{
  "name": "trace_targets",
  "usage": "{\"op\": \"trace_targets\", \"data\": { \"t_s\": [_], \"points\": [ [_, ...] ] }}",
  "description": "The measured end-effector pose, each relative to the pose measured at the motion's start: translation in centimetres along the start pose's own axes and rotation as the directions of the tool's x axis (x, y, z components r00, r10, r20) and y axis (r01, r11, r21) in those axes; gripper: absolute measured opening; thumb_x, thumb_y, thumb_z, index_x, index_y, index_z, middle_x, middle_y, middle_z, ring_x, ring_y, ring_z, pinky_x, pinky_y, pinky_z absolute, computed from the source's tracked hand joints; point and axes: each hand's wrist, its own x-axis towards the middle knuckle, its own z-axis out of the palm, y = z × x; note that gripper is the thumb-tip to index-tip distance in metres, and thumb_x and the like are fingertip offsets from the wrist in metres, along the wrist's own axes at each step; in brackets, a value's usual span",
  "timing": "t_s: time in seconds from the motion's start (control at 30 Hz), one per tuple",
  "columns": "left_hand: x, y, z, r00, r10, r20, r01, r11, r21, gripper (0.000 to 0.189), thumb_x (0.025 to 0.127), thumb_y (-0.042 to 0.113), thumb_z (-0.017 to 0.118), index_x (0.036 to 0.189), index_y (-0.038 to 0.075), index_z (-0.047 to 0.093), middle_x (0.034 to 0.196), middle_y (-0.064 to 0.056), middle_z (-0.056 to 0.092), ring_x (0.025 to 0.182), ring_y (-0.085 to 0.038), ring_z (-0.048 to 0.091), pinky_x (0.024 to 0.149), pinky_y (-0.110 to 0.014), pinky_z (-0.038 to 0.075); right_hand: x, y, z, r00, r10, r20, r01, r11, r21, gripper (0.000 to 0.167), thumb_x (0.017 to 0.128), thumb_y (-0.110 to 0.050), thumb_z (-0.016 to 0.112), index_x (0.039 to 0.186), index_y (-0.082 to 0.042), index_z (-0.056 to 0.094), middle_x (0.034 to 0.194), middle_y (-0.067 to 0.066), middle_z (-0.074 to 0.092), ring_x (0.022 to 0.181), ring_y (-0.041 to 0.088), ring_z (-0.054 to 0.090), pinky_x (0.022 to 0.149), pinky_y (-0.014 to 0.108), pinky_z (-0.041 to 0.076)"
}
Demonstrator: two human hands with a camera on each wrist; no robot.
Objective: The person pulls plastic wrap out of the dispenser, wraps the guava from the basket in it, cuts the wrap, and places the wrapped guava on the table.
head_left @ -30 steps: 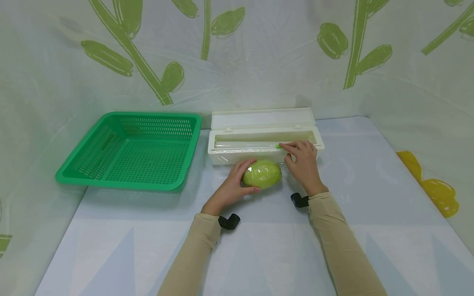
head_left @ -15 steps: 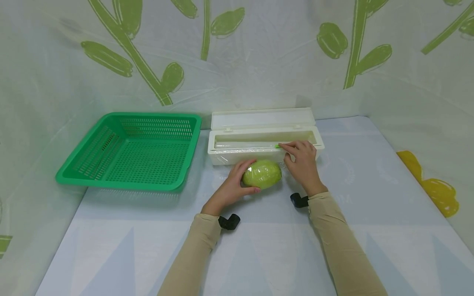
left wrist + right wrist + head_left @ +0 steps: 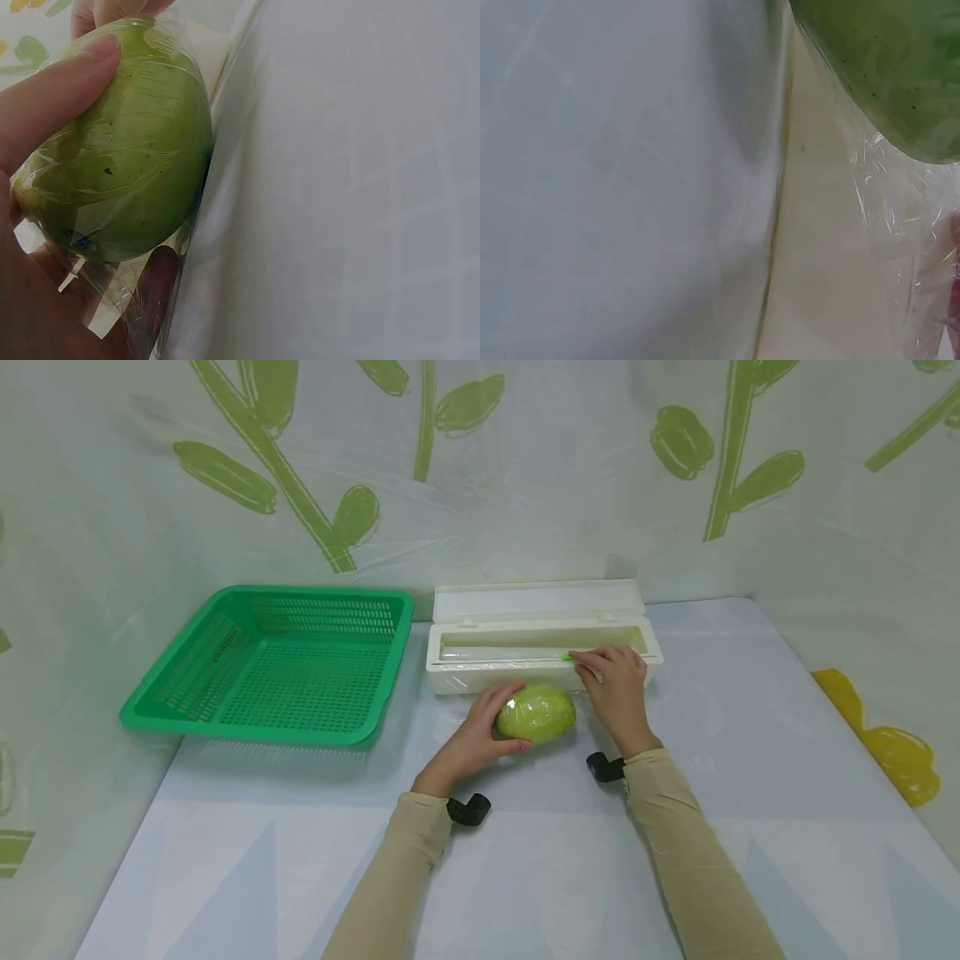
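A green oval fruit (image 3: 536,714) lies on the table in front of a white cling film dispenser (image 3: 502,680) with its lid up. Clear cling film (image 3: 881,195) covers the fruit and stretches from it to the dispenser. My left hand (image 3: 476,733) grips the fruit's left end, the thumb (image 3: 71,86) pressed on the wrapped skin. At the dispenser's front edge, my right hand (image 3: 618,689) pinches a small bright green slider (image 3: 567,657) between thumb and fingers. The film roll (image 3: 487,653) shows inside the box.
A green plastic basket (image 3: 367,735) with slotted walls stands at the left of the table. Behind the dispenser hangs a pale curtain (image 3: 540,502) with printed leaves. Black wrist mounts (image 3: 468,810) sit beneath both wrists.
The head view has shifted slightly, moving the whole scene a little to the right. Both hands keep their hold, on the fruit and on the slider.
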Motion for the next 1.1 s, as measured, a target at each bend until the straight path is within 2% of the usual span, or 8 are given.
{"op": "trace_targets", "data": {
  "t_s": [0.37, 0.6, 0.83, 1.1],
  "points": [
    [-0.15, 0.16, 0.1, 1.0, -0.002, 0.026, 0.001, 1.0, 0.018, 0.084, 0.071, 0.037, 0.073, 0.138, 0.036, 0.023, 0.136, 0.005, 0.025, 0.123, -0.016, 0.027, 0.097, -0.046, 0.027, -0.35, 0.7, 0.11, 1.0, 0.017, 0.014, -0.017, 1.0, 0.013, 0.02, 0.078, -0.004, 0.067, 0.096, -0.012, 0.071, 0.088, 0.004, 0.062, 0.09, 0.024, 0.047, 0.094, 0.048, 0.021],
    [0.01, 0.27, -0.13, 1.0, 0.016, 0.015, -0.016, 0.999, 0.039, 0.084, 0.071, 0.038, 0.073, 0.139, 0.03, 0.024, 0.135, 0.003, 0.028, 0.124, -0.016, 0.027, 0.097, -0.045, 0.028, 0.06, 0.49, 0.03, 0.999, 0.024, 0.039, -0.025, 0.999, 0.03, 0.022, 0.078, -0.003, 0.066, 0.098, -0.012, 0.07, 0.09, 0.005, 0.062, 0.092, 0.025, 0.047, 0.096, 0.05, 0.019],
    [-0.15, 0.34, -0.18, 1.0, -0.028, 0.015, 0.027, 0.999, 0.026, 0.083, 0.071, 0.039, 0.073, 0.137, 0.039, 0.024, 0.135, 0.005, 0.027, 0.122, -0.015, 0.028, 0.096, -0.045, 0.029, 0.18, 0.31, 0.1, 0.998, 0.021, 0.065, -0.023, 0.999, 0.029, 0.022, 0.079, -0.002, 0.065, 0.099, -0.011, 0.07, 0.092, 0.006, 0.063, 0.092, 0.025, 0.046, 0.096, 0.05, 0.018],
    [-0.16, 0.55, -0.24, 1.0, -0.023, 0.021, 0.023, 1.0, 0.015, 0.084, 0.071, 0.037, 0.074, 0.138, 0.034, 0.025, 0.134, 0.003, 0.028, 0.122, -0.017, 0.03, 0.096, -0.047, 0.029, 0.15, 0.27, -0.15, 0.997, 0.017, 0.074, -0.018, 1.0, 0.023, 0.023, 0.08, -0.002, 0.064, 0.1, -0.012, 0.069, 0.093, 0.005, 0.063, 0.093, 0.024, 0.045, 0.097, 0.049, 0.016]
  ]
}}
